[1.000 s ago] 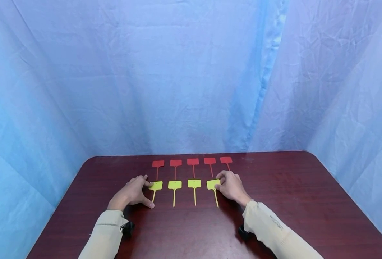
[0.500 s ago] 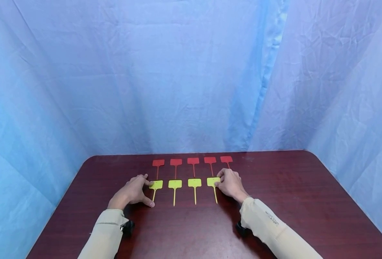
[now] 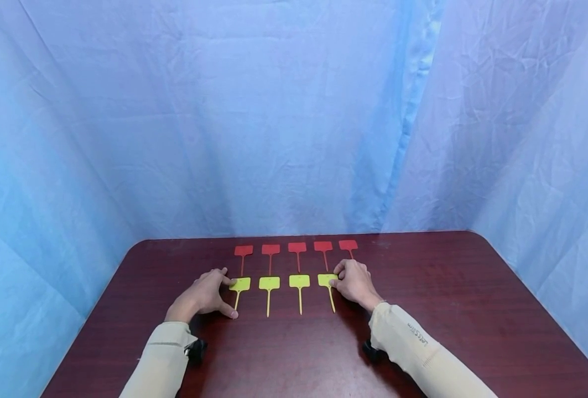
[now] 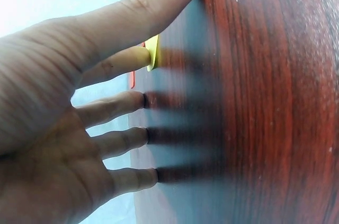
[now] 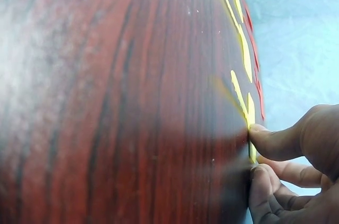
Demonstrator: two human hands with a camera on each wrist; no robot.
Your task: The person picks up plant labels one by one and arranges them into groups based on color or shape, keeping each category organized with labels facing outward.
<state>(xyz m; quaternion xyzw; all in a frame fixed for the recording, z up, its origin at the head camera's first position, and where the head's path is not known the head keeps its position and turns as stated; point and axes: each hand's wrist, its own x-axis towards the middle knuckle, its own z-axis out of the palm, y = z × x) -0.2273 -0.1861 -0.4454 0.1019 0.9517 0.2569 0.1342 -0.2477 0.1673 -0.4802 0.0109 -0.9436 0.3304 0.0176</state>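
Several flat yellow tags with thin stems lie in a row on the dark table, stems toward me. My right hand (image 3: pixel 355 284) pinches the right edge of the rightmost yellow tag (image 3: pixel 326 279) between thumb and forefinger; the thumb (image 5: pixel 275 142) lies on its face in the right wrist view. Over the row's other end, my left hand (image 3: pixel 204 293) is spread with straight fingers. Its forefinger touches the leftmost yellow tag (image 3: pixel 241 284), and its thumb is right at the tip of that stem. Between the hands lie two more, a yellow tag (image 3: pixel 269 283) and another yellow tag (image 3: pixel 300 281).
Behind the yellow row runs a row of several red tags, from a left red tag (image 3: pixel 243 250) to a right red tag (image 3: pixel 348 244). The glossy reddish-brown table (image 3: pixel 294 354) ends at a blue curtain (image 3: pixel 284 138), which also hangs along both sides.
My right hand has slid the rightmost yellow tag slightly away from me, toward the red row, and its stem is a little straighter. My left hand has stayed in place.
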